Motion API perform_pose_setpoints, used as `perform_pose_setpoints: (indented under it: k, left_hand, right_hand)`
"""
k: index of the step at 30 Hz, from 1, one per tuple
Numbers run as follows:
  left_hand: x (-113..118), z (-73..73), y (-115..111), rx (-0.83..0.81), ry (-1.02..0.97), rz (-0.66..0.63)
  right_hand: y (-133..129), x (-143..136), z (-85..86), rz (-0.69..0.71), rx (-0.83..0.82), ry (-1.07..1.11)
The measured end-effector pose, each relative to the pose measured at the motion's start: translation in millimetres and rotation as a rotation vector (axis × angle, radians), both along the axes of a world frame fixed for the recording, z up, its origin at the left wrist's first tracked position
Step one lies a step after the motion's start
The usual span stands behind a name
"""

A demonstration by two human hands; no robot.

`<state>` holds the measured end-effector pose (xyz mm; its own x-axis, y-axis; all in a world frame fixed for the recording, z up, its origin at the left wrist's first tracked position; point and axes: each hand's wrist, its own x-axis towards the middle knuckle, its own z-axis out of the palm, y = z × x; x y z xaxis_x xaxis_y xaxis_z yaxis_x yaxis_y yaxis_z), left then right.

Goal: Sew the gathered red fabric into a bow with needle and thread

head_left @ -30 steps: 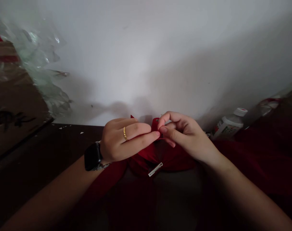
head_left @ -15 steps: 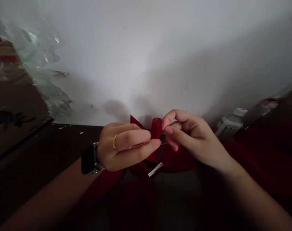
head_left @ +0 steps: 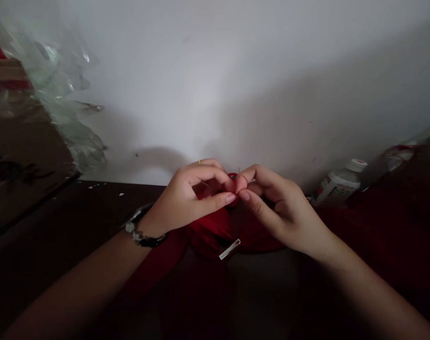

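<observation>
My left hand (head_left: 197, 193), with a ring and a wristband, pinches with thumb and forefinger at the centre. Its fingertips meet those of my right hand (head_left: 274, 203), which is pinched too. What lies between the fingertips is too small to make out. Behind them, mostly hidden, stands a spool of red thread (head_left: 232, 175). Dark red fabric (head_left: 213, 226) spreads below both hands. On it rests a small pale metal clip (head_left: 229, 249), tilted, touched by neither hand.
A white-capped bottle (head_left: 338, 186) stands at the right against the white wall (head_left: 200, 85). At the left is a cardboard box (head_left: 23, 141) with clear plastic wrap (head_left: 73, 127) beside it. Small white scraps (head_left: 121, 194) lie on the dark table (head_left: 105, 208).
My left hand has turned, palm side now more toward me, and its fingertips have come up to my right fingertips. A thin red thread seen between the hands before is no longer visible.
</observation>
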<state>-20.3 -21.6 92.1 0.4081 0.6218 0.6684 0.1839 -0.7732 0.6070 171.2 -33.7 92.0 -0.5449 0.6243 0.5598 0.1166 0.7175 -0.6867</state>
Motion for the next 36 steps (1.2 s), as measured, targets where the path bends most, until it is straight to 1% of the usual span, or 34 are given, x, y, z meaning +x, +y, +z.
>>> perform_pose_setpoints:
  k: [2, 5, 7, 10, 13, 16, 20, 25, 31, 36]
  left_hand:
    - [1, -2.6, 3, -0.303, -0.101, -0.112]
    - [1, -5.8, 7, -0.675, -0.227, -0.221]
    - [0, -7.3, 9, -0.854, -0.272, -0.29]
    - [-1, -8.9, 11, -0.99, -0.313, -0.37]
    - [-1, -8.3, 10, -1.034, -0.335, -0.395]
    - [0, -5.8, 8, -1.039, -0.351, -0.375]
    - [1, -3.1, 6, -1.011, -0.365, -0.334]
    - [2, -1.7, 2, -0.942, -0.368, -0.333]
    - [4, 0.4, -3, -0.943, -0.376, -0.338]
    - [4, -0.6, -3, -0.897, -0.389, -0.375]
  right_hand:
    - [0, -1, -0.6, -0.03, 0.042, -0.015]
    - [1, -1, -1.8, -0.057, 0.109, -0.034]
    - [3, -1, -2.9, -0.075, 0.166, -0.052]
    - [5, 0, -4.5, -0.118, 0.253, -0.095]
    - [5, 0, -5.3, -0.143, 0.313, -0.11]
    - [4, 0, -5.6, -0.151, 0.33, -0.077]
    - [2, 0, -5.9, -0.148, 0.3, -0.015]
    - [0, 0, -5.7, -0.168, 0.246, 0.063]
    - [-4, 1, -4.5, -0.303, 0.379, 0.123]
    - [-3, 1, -3.8, -0.293, 0.43, 0.155]
